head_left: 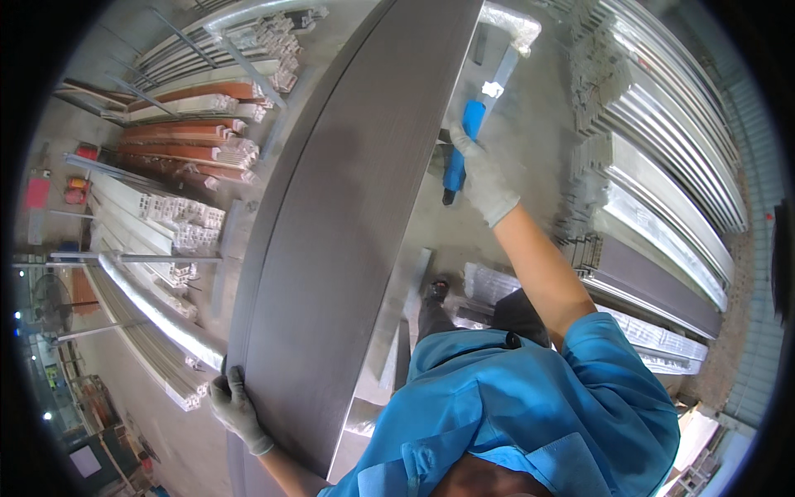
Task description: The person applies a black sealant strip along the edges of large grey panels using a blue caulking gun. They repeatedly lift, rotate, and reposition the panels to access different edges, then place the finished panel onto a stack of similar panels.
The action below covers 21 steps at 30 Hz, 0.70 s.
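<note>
A long, dark grey panel [331,199] with a fine brushed surface and a groove along its left side stretches away in front of me. My left hand [238,412], in a pale glove, grips the panel's left edge near its close end, some fingers hidden by the edge. To the right of the panel, my gloved right hand [484,174] is closed around a blue tube-shaped thing [464,149] with a black lower end; its exact kind is unclear. Just beyond it, a metal bar [503,73] carries a scrap of white wrapping.
Wrapped support arms [166,311] reach beneath the panel. Stacks of long white and brown profiles [178,153] lie on racks at left. Piled pale profiles [654,141] and a dark panel stack [654,282] stand at right. My foot [438,288] is on the concrete floor.
</note>
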Available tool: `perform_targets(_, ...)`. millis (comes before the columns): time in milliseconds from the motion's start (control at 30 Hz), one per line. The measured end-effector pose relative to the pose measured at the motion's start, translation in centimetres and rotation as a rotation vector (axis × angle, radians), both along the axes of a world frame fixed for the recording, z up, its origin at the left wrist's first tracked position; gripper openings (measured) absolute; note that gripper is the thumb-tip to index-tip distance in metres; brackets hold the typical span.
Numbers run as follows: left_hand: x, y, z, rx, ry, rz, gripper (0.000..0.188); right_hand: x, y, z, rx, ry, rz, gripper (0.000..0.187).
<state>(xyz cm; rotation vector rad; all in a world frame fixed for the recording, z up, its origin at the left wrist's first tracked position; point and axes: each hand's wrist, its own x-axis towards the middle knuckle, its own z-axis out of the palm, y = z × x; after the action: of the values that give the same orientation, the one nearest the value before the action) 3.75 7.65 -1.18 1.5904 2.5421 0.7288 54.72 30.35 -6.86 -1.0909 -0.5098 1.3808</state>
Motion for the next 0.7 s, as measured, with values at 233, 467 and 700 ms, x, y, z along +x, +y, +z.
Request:
perform_targets(233,-0.6,0.9,-0.1,0.003,-0.082,0.024,0.047,-0.5,2.2,0.6,-0.045,0.030,0.026,0.051)
perform_targets(467,-1.6,0.7,0.5,-0.092,-0.048,-0.029,0.050,-0.5,2.0,3.9,0.004,-0.055,0.010,0.052)
perform_targets(700,2.5,4.6,0.6,-0.107,-0.221,0.143,0.053,0.5,2.2,2.5,-0.063,-0.065,0.084,0.052)
